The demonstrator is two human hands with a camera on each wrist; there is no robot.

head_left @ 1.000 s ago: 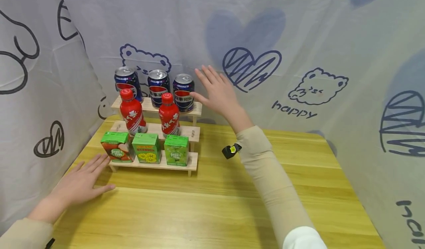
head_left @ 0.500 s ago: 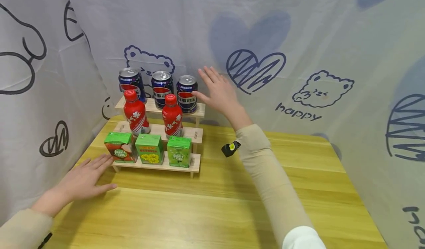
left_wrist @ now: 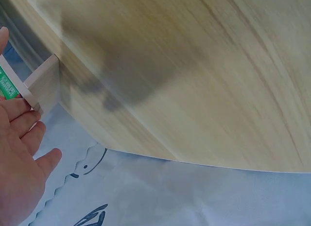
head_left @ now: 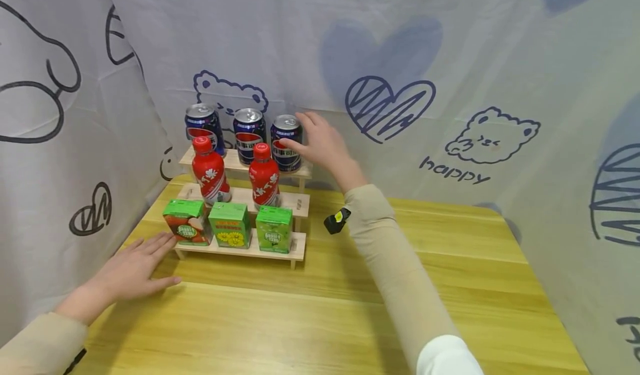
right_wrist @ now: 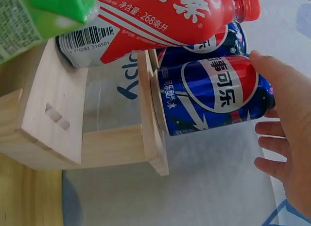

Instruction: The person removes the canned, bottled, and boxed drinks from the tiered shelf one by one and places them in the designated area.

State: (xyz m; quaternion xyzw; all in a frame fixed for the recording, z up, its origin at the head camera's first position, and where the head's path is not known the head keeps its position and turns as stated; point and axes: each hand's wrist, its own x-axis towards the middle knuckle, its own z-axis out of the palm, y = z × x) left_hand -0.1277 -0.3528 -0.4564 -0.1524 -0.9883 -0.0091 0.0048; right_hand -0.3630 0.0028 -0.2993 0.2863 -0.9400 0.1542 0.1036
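Note:
On a three-step wooden stand (head_left: 300,203), three dark blue soda cans occupy the top step. My right hand (head_left: 322,144) is at the rightmost soda can (head_left: 286,153), its thumb over the can's front near the top and the other fingers loosely spread beside and behind it. In the right wrist view, the thumb tip meets the blue can (right_wrist: 214,97) by its upper end. My left hand (head_left: 132,266) lies with fingers extended, fingertips at the left end of the bottom step, next to a red-and-green juice box (head_left: 187,225). The left wrist view shows those fingers (left_wrist: 22,116) against the step's end.
Two red bottles (head_left: 210,175) stand on the middle step. A yellow-flower juice box (head_left: 230,228) and a light green juice box (head_left: 274,230) share the bottom step. Printed white cloth (head_left: 390,47) hangs behind and beside the wooden table (head_left: 350,308).
My right hand has moved left and slightly down, from beside the rightmost soda can onto it. The left hand keeps its place by the stand while the head view shifts a little.

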